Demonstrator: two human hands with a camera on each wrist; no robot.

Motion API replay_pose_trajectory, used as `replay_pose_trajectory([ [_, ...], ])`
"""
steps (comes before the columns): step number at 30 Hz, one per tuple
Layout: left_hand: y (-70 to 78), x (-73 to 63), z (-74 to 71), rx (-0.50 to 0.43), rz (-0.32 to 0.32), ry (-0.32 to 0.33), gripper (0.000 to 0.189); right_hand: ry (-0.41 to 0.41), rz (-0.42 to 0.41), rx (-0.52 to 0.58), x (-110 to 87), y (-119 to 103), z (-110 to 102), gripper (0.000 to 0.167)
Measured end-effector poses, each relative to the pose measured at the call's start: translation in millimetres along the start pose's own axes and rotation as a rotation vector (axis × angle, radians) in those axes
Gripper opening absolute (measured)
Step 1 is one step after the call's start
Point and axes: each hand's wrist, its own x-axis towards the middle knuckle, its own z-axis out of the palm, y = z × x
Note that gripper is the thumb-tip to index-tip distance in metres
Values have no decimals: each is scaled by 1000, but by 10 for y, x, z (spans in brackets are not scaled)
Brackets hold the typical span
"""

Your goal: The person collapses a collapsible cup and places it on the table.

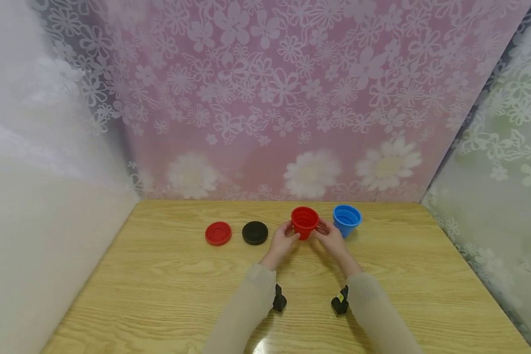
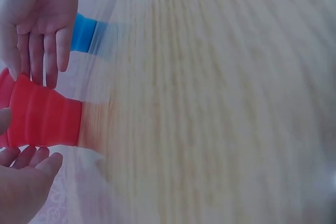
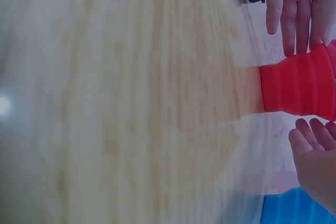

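A red ribbed collapsible cup (image 1: pixel 304 223) stands expanded on the wooden table, its wide mouth up. At its left side is my left hand (image 1: pixel 282 242), with the thumb toward the front of the cup. My right hand (image 1: pixel 333 241) flanks the other side. In the left wrist view, the right hand (image 2: pixel 44 24) has nearly straight fingers whose tips meet the cup wall. The right wrist view shows the left hand (image 3: pixel 302 9) with its fingers likewise extended to the red cup (image 3: pixel 296 87). A blue ribbed cup (image 1: pixel 346 220) stands just beyond my right hand.
Left of the hands lie a flat black round disc (image 1: pixel 255 232) and a flat red ringed disc (image 1: pixel 218 233). The wooden table (image 1: pixel 168 280) ends at a flowered curtain (image 1: pixel 265 98) behind. Pale panels flank both sides. Small black devices sit at both wrists.
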Motion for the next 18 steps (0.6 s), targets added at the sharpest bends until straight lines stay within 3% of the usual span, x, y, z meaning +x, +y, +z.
replay_pose_trajectory([
  [3, 22, -30, -9, -32, 13, -10, 41, 1, -10, -7, 6, 14, 11, 56],
  [10, -221, 55, -25, -74, 47, 6, 39, -10, -42, -34, -40, -17, 58, 54],
  [14, -191, 9, -73, -99, 14, -2, 41, -17, -71, -22, -85, -34, 82, 55],
  [18, 2, -126, -140, -79, 12, -13, 39, -13, -90, -13, -140, -39, 107, 55],
])
